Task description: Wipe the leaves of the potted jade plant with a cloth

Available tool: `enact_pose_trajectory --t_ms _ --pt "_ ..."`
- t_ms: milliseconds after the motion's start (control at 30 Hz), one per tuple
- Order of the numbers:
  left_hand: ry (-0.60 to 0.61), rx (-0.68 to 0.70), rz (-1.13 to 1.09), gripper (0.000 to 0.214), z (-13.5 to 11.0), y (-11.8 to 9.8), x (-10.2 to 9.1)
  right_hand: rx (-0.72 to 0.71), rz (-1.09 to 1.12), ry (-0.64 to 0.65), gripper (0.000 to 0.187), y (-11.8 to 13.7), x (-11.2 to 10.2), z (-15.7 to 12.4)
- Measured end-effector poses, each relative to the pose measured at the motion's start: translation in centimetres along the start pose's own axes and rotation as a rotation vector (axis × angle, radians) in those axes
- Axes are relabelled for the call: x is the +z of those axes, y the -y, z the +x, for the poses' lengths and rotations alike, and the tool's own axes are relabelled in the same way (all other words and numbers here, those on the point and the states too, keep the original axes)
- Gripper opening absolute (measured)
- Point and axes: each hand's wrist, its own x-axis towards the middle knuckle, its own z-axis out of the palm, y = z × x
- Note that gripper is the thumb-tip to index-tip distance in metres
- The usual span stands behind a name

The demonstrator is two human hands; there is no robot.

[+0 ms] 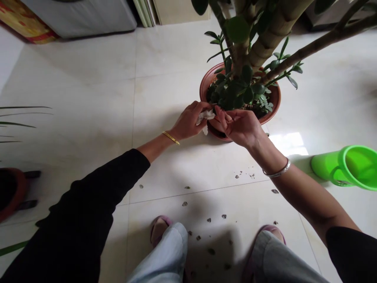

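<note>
A jade plant (247, 84) with thick woody stems and glossy round leaves grows in a reddish-brown pot (275, 106). At the pot's near left rim, my left hand (188, 120) is closed around a crumpled white tissue (206, 114). My right hand (243, 127) is turned palm up beside it, its thumb and fingertips pinched at a small dark leaf at the plant's lower edge. The two hands nearly meet there. Part of that leaf is hidden by the fingers and the tissue.
A bright green bucket (326, 167) lies tilted on the tiled floor at right. Fallen leaf bits (209, 220) are scattered near my feet. Another pot (22, 192) stands at the left edge. A grey covered object (88, 17) is at the back left.
</note>
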Motion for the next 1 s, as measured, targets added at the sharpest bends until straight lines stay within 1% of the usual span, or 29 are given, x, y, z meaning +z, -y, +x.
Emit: enact_pose_trajectory --t_ms 100,167,233,367,433,500,533,567,600,633,700,733,767,833,867,900,933,1000 --pt "-0.016 0.0 -0.03 0.042 -0.3 -0.5 0.1 0.015 0.014 -0.021 0.032 0.0 -0.1 0.0" --pt "-0.057 -0.025 -0.05 0.04 -0.8 -0.9 -0.2 0.02 -0.013 -0.015 0.03 0.2 -0.1 -0.4" --pt "-0.111 -0.06 -0.061 0.037 -1.4 -1.3 -0.9 0.033 -0.036 -0.02 0.031 0.3 0.0 -1.1" --pt "-0.248 -0.095 -0.057 0.032 -1.9 -2.8 -2.6 0.063 -0.077 -0.113 0.033 0.3 0.6 -3.7" --pt "-0.317 -0.087 -0.075 0.033 -2.0 -4.2 -3.1 0.049 -0.172 -0.082 0.029 -0.1 0.7 -5.5" --pt "-0.361 -0.013 -0.128 0.031 -2.1 -5.8 -3.1 0.035 -0.228 -0.005 0.022 -0.8 0.9 -7.2" --pt "-0.345 0.066 -0.153 0.029 -2.1 -6.6 -3.0 0.046 -0.24 0.045 0.021 -1.3 1.0 -7.8" --pt "-0.305 0.154 -0.173 0.028 -2.1 -7.3 -2.7 0.061 -0.254 0.094 0.024 -1.8 1.1 -8.4" --pt "-0.258 0.208 -0.186 0.027 -2.2 -8.0 -2.5 0.07 -0.271 0.128 0.028 -2.3 1.3 -8.7" --pt "-0.214 0.225 -0.176 0.025 -2.2 -8.6 -2.3 0.068 -0.297 0.144 0.03 -2.8 1.5 -8.8" --pt "-0.127 0.182 -0.107 0.026 -2.2 -9.7 -2.4 0.02 -0.354 0.112 0.031 -3.6 1.7 -8.6" --pt "-0.083 0.152 -0.071 0.031 -2.2 -10.1 -2.7 -0.024 -0.378 0.07 0.03 -3.8 1.8 -8.4" --pt "-0.033 0.138 -0.053 0.041 -2.3 -10.3 -3.2 -0.077 -0.395 0.02 0.03 -3.9 1.8 -8.1" --pt "0.049 0.145 -0.111 0.064 -2.4 -10.3 -4.2 -0.186 -0.436 -0.057 0.031 -3.8 1.5 -7.8" --pt "0.059 0.146 -0.18 0.07 -2.4 -9.9 -4.6 -0.233 -0.475 -0.067 0.032 -3.7 1.3 -7.8" --pt "0.038 0.124 -0.257 0.07 -2.4 -9.1 -4.9 -0.266 -0.532 -0.059 0.032 -3.5 0.9 -8.0" --pt "-0.013 0.072 -0.329 0.064 -2.2 -8.1 -5.0 -0.279 -0.608 -0.037 0.033 -3.4 0.5 -8.2" --pt "-0.17 -0.104 -0.414 0.05 -1.3 -5.3 -4.5 -0.249 -0.768 -0.011 0.034 -3.1 -0.5 -8.8"
